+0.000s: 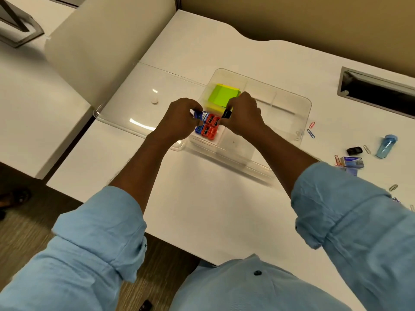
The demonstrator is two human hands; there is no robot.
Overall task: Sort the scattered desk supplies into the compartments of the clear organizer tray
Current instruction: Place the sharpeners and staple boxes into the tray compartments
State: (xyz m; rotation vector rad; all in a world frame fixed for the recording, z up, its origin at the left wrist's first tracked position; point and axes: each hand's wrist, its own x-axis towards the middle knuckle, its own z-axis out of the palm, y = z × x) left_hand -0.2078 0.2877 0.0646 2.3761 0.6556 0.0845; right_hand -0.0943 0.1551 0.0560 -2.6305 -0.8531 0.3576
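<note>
The clear organizer tray sits mid-desk. Its near left compartment holds several red sharpeners and blue ones. A green and yellow sticky-note block fills the compartment behind them. My left hand pinches a blue sharpener over that compartment. My right hand pinches a black sharpener just above the red ones. Both hands hover close together over the sharpeners.
The clear lid lies left of the tray with a small white cap under it. At right lie several paper clips, a black sharpener, a blue clear container and a staple box. A cable slot is far right.
</note>
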